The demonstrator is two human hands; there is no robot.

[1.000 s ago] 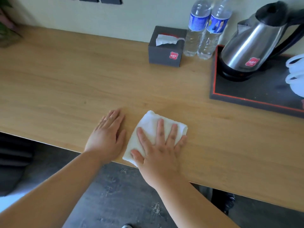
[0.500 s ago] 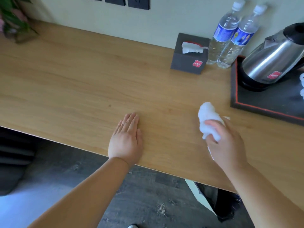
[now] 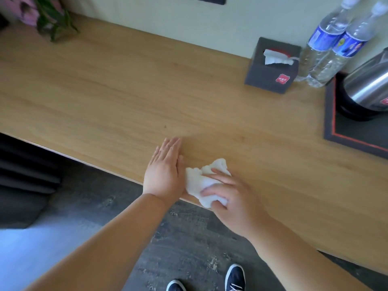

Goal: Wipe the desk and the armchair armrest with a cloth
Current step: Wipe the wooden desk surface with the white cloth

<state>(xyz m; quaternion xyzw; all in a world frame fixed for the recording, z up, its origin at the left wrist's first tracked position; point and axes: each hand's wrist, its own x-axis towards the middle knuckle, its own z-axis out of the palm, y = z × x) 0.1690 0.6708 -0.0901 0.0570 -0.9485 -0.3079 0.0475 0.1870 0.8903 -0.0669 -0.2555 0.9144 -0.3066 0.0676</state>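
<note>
In the head view, the right hand (image 3: 233,198) has its fingers curled around a bunched white cloth (image 3: 204,181), pressing it onto the wooden desk (image 3: 126,91) right at the near edge, with part of the cloth showing between thumb and forefinger. The left hand (image 3: 165,171) lies flat, fingers released and straight, palm down on the desk just beside the cloth and touching its left side. Far back on the right stand a dark tissue box (image 3: 270,74), 2 water bottles (image 3: 327,45) and a steel kettle (image 3: 367,91) on a dark tray (image 3: 346,133); a plant (image 3: 50,19) sits at the far left corner. No armchair armrest can be made out for certain; a dark shape at the left edge is unclear. The cloth looks light, soft and limp, so it probably crumples under any grip and slides easily on the smooth wood. A broad hold over its middle, with the palm spreading it flat, would likely cover more surface than the present bunched grasp.
</note>
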